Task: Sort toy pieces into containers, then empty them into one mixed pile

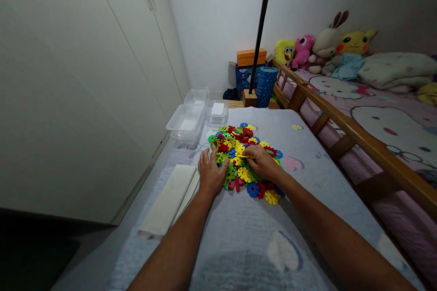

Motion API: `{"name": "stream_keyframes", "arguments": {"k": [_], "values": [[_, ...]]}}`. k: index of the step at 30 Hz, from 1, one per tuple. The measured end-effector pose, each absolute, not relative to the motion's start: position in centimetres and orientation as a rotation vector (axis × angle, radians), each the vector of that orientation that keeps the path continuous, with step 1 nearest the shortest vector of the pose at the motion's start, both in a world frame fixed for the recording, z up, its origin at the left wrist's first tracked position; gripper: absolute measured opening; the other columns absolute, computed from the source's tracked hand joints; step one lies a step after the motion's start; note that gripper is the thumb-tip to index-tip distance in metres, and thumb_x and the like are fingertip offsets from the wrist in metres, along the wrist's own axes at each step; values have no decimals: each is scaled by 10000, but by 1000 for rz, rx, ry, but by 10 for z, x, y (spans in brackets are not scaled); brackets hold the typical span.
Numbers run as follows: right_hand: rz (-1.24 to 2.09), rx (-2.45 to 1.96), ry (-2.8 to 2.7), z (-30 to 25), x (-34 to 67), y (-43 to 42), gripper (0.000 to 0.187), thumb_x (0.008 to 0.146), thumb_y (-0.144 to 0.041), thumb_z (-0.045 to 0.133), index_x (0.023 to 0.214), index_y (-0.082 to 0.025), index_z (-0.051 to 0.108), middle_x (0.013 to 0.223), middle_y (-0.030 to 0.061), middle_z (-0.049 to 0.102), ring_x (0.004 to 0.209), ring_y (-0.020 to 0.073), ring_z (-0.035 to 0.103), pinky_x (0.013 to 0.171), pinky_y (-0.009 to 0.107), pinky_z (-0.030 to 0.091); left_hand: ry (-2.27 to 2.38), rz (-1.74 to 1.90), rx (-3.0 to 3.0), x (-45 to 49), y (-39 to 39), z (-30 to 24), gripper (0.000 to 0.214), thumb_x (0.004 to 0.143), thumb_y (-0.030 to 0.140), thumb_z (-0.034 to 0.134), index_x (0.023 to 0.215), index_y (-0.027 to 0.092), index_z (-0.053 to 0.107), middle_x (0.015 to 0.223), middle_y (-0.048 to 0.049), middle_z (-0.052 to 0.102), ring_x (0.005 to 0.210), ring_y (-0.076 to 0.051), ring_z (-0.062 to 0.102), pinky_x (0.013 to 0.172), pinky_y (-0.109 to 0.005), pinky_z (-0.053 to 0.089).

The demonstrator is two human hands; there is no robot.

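Observation:
A heap of colourful plastic toy pieces (243, 173) lies on the cloth-covered table, mixing notched discs and square pieces in red, yellow, green and blue. My left hand (210, 170) rests at the heap's left side, fingers spread and touching its edge. Over the middle right of the heap, my right hand (262, 162) pinches a yellow notched disc (246, 156) between thumb and fingers. A blue disc (252, 189) and another yellow disc (272, 197) lie at the near edge of the heap.
Clear plastic containers (187, 118) stand at the table's back left. A folded cream cloth (169, 200) lies left of my left forearm. A wooden bed rail (336, 118) runs along the right side. A black pole (261, 32) rises behind the table, near a blue foam roller (266, 87).

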State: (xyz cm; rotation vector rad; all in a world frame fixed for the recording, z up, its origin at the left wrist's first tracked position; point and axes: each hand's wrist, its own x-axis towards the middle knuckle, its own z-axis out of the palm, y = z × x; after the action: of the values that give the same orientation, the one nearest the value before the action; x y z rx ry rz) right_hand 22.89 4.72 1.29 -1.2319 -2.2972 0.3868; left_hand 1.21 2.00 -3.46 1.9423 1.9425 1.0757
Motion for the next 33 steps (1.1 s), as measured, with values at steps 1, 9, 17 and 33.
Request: {"name": "stream_keyframes", "arguments": {"k": [1, 9, 17, 33], "values": [[453, -1187, -2291, 16, 227, 43, 281, 812, -63, 506, 979, -196, 689, 1012, 83, 711, 984, 226, 629, 919, 392, 486, 1907, 1087, 1950, 12, 21, -36, 541, 921, 506, 522, 1337, 161, 545, 1461, -199, 440, 1414, -356, 378, 1151, -582, 323], [573, -1220, -2267, 28, 232, 59, 325, 765, -76, 493, 952, -206, 725, 1016, 49, 739, 973, 207, 667, 913, 352, 502, 1779, 1116, 2028, 13, 24, -41, 486, 936, 463, 518, 1335, 185, 535, 1427, -160, 449, 1402, -308, 393, 1168, -527, 341], [513, -1602, -2556, 21, 203, 105, 649, 753, -511, 763, 1281, -160, 621, 1293, 185, 653, 1174, 343, 615, 982, 433, 481, 1775, 1075, 2059, 14, 22, -40, 522, 924, 478, 545, 1346, 171, 524, 1435, -181, 452, 1406, -323, 374, 1170, -566, 307], [843, -1445, -2851, 42, 202, 88, 1062, 593, -533, 869, 1503, -180, 449, 1560, 160, 417, 1420, 372, 406, 1174, 442, 337, 1813, 1010, 2048, 13, 27, -46, 562, 825, 267, 603, 1360, 136, 491, 1405, -182, 485, 1355, -334, 432, 1161, -520, 348]]}}
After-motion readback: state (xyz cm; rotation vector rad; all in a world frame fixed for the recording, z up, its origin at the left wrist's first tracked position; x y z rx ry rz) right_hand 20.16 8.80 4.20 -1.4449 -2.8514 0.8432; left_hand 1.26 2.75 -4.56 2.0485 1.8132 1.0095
